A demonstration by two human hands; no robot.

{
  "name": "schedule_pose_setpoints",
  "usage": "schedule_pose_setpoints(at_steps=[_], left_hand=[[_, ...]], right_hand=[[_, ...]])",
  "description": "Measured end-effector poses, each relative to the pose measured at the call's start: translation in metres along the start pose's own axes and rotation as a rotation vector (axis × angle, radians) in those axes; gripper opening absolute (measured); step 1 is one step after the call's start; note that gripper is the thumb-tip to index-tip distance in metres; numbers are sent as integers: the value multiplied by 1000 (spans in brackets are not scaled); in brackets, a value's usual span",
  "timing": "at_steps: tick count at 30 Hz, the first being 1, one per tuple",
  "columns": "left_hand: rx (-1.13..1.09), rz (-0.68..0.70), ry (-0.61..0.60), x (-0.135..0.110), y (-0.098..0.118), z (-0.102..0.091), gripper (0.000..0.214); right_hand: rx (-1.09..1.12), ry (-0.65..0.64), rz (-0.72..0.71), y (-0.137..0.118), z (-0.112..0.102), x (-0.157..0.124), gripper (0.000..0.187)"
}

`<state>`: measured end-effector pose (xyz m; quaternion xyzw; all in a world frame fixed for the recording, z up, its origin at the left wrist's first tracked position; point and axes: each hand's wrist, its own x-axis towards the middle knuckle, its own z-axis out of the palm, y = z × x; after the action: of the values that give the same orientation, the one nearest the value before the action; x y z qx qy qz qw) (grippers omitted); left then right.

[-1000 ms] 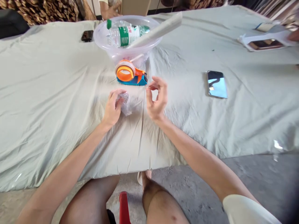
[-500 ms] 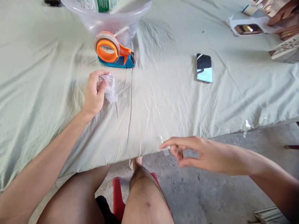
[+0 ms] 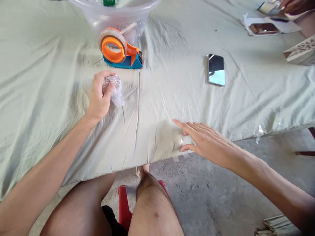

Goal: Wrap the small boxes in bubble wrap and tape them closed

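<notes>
My left hand (image 3: pixel 99 95) is closed around a small bundle of clear bubble wrap (image 3: pixel 115 91) and holds it on the pale green cloth (image 3: pixel 49 75). My right hand (image 3: pixel 204 141) lies flat with fingers stretched out at the table's near edge, its fingertips on a small strip of clear tape (image 3: pixel 182 142) stuck there. An orange and blue tape dispenser (image 3: pixel 120 50) stands just beyond the left hand.
A clear plastic basin (image 3: pixel 118 13) holding a bottle sits behind the dispenser. A phone (image 3: pixel 216 69) lies face up at centre right. White packaging (image 3: pixel 268 28) and a box (image 3: pixel 301 52) lie at the far right. More tape strips (image 3: pixel 259 132) hang off the edge.
My right hand has moved from beside the left hand down past the table edge, then back up onto the edge, flattening over the tape strip. The left hand has kept its grip.
</notes>
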<state>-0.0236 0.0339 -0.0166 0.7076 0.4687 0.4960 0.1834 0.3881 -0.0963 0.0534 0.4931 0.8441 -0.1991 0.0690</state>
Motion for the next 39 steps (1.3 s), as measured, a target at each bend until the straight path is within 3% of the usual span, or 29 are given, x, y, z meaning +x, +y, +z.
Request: schedule_pose_setpoints(at_steps=[3,6,9,13,17,21,23,26,28,32,36,39], left_hand=[[1,8,6,-1,1,0,55],[8,19,10,-1,1,1,55],[15,23,13,-1,2,1,56],[24,14,10,-1,4,1,59],[34,15,-19,-2,8,-1,62],[43,17,-31,-1,10,-1,64],[47,17,-26,-1,9,0,64],[47,11,-18,-2,8,1,65],[42,6,-22,-2,7,1,65],[46,-6,-32,0,8,1,67],[82,-17,-38,0,13,1,69],[112,-43,-39,-2,23,1,48]], right_hand=[[-245,83,-28,-6,-7,18,117],[-348,156,-144,-15,-9,32,144],[-335,133,-229,-16,-10,41,158],[-265,45,-225,-2,-15,38,170],[-202,83,-130,8,-15,30,150],[-163,85,-53,3,-10,28,125],[-145,98,-41,-2,-12,24,102],[-50,121,-41,-8,-18,12,51],[39,121,-38,-9,-18,5,33],[149,129,20,-6,-10,0,32],[234,52,154,-7,-3,2,33],[311,0,251,-12,-7,2,35]])
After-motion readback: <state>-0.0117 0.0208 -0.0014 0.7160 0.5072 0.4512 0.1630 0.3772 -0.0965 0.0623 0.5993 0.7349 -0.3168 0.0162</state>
